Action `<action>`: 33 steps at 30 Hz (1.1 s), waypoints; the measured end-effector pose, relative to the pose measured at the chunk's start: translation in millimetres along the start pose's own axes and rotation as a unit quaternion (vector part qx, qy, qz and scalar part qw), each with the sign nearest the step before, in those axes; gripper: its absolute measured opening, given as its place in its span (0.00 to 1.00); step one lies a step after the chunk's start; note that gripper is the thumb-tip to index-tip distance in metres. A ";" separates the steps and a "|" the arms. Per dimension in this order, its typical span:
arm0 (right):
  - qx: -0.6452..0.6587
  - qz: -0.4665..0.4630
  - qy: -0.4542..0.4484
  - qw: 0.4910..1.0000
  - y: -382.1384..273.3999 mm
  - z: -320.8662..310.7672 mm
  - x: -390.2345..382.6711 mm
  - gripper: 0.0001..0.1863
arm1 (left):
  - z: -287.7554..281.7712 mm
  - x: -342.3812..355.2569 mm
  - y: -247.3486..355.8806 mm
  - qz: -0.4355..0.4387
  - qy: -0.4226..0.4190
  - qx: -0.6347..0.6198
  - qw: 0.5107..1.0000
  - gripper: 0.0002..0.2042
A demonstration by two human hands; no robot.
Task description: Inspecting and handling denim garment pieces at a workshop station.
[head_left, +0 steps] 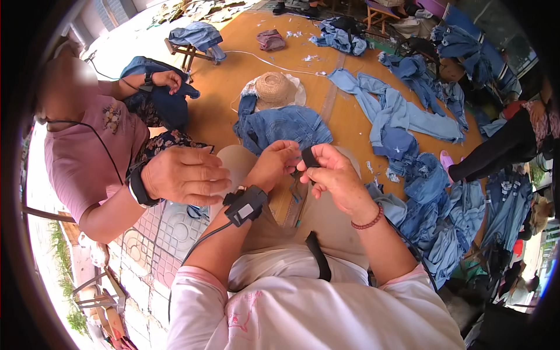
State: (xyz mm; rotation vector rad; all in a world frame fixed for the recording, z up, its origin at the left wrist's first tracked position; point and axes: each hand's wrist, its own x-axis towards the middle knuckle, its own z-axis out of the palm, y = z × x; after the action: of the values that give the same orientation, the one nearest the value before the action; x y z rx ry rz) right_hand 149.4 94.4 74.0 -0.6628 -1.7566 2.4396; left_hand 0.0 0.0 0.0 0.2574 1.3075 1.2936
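Both my hands meet in front of my lap. My right hand has its fingers curled around a short black strap, which lies across the index finger. Beside it, my left hand is closed in a pinch, its fingertips close to the strap; what they grip, if anything, is too small to make out. A black device on a band sits on my left wrist, and a red bead bracelet circles the right one. Across my lap lies another black strap.
At my left sits a person in a pink top, one hand reaching near my left forearm. Ahead lie a folded denim garment and a straw hat. Denim heaps fill the right side; a stool stands beyond.
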 end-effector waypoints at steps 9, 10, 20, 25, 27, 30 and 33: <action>-0.077 -0.075 0.041 0.993 -4.3 -3.9 4.3 0.21 | 42.0 -32.4 29.3 0.176 -0.043 0.010 0.983 0.11; -0.123 -0.082 0.057 0.987 -4.1 -4.0 4.9 0.22 | 39.3 -31.3 29.0 0.176 -0.041 0.010 0.984 0.11; -0.533 -0.422 0.184 0.710 -5.4 22.7 -18.7 0.15 | 33.2 -17.4 18.5 0.116 -0.115 -0.129 0.978 0.05; -0.289 -0.182 -0.008 0.940 -7.0 65.0 -43.5 0.17 | 39.5 -2.1 4.7 0.086 -0.084 -0.057 0.991 0.04; -0.242 -0.157 -0.027 0.957 -2.6 76.2 -37.6 0.18 | 43.4 -0.1 2.4 0.092 -0.071 -0.055 0.992 0.04; -0.337 -0.294 0.029 0.894 17.0 82.3 -21.9 0.17 | 45.4 1.0 4.0 0.099 -0.036 -0.032 0.994 0.04; -0.283 -0.307 -0.004 0.909 32.5 85.8 -17.8 0.14 | 39.1 -1.2 7.5 0.116 -0.013 -0.001 0.993 0.04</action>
State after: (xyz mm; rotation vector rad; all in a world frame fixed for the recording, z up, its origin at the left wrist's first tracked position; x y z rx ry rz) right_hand 139.6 1.5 71.6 -0.0730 -2.2497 1.5284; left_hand 27.5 21.1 19.7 0.4331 1.2822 1.4816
